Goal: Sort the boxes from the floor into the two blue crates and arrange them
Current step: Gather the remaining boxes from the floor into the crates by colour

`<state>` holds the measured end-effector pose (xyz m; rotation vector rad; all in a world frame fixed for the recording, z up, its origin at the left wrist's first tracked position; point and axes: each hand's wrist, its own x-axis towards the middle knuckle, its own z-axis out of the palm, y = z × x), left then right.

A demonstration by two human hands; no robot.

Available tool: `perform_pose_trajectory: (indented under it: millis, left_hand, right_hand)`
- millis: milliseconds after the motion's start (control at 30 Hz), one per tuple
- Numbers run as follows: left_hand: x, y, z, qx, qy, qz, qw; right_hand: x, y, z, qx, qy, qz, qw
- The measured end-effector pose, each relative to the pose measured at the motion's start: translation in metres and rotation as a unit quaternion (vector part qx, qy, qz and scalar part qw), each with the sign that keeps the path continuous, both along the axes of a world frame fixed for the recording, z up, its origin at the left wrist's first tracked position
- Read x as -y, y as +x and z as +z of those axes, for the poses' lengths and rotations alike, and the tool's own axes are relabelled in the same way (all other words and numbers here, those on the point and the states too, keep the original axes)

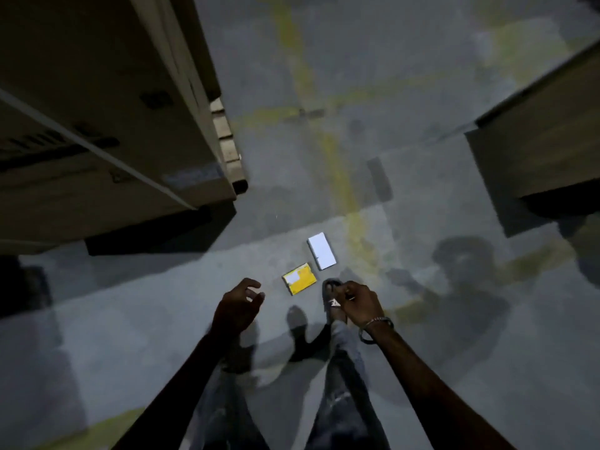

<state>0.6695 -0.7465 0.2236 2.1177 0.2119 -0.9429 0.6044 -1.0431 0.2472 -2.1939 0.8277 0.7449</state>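
Two small boxes lie on the grey concrete floor in front of me. The yellow box [299,278] with a white label is nearer, and the white box [321,251] sits just beyond it to the right. My left hand [238,306] hangs above the floor to the left of the yellow box, fingers loosely curled, holding nothing. To the right of that box, my right hand [358,305] hovers over my right foot with its fingers curled and nothing in them. No blue crate is in view.
A tall stack of cardboard cartons on a pallet [107,125] fills the upper left. Another carton stack [545,141] stands at the right edge. Faded yellow lines [334,164] cross the floor between them. My legs and sandalled foot [334,306] are below.
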Motion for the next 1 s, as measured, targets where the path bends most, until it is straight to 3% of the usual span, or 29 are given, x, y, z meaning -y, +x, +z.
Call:
perform_pose_trajectory:
  millis: [167, 367, 500, 600, 700, 800, 900, 1000]
  left_hand:
    - [0.065, -0.03, -0.166, -0.002, 0.083, 0.022, 0.996]
    - [0.154, -0.073, -0.417, 0.011, 0.169, -0.017, 0.985]
    - [0.191, -0.076, -0.565, 0.054, 0.262, -0.128, 0.955]
    - [0.204, -0.082, -0.626, 0.114, 0.306, -0.182, 0.928]
    - [0.209, -0.089, -0.644, 0.202, 0.335, -0.164, 0.905]
    - [0.203, -0.09, -0.615, 0.114, 0.351, -0.077, 0.926]
    - [0.198, -0.091, -0.527, 0.021, 0.324, 0.031, 0.945]
    - [0.195, -0.09, -0.404, -0.029, 0.289, 0.169, 0.942]
  right_hand:
    - [0.083, 0.045, -0.184, -0.041, 0.003, 0.151, 0.988]
    - [0.133, 0.096, -0.431, -0.076, -0.009, 0.179, 0.981]
    - [0.13, 0.121, -0.568, -0.056, -0.006, 0.197, 0.979]
    - [0.113, 0.123, -0.628, -0.016, -0.025, 0.253, 0.967]
    - [0.109, 0.116, -0.648, 0.045, -0.071, 0.269, 0.959]
    - [0.112, 0.109, -0.624, 0.067, -0.053, 0.241, 0.967]
    - [0.112, 0.099, -0.547, 0.081, 0.019, 0.223, 0.971]
    - [0.106, 0.092, -0.443, 0.061, 0.127, 0.152, 0.978]
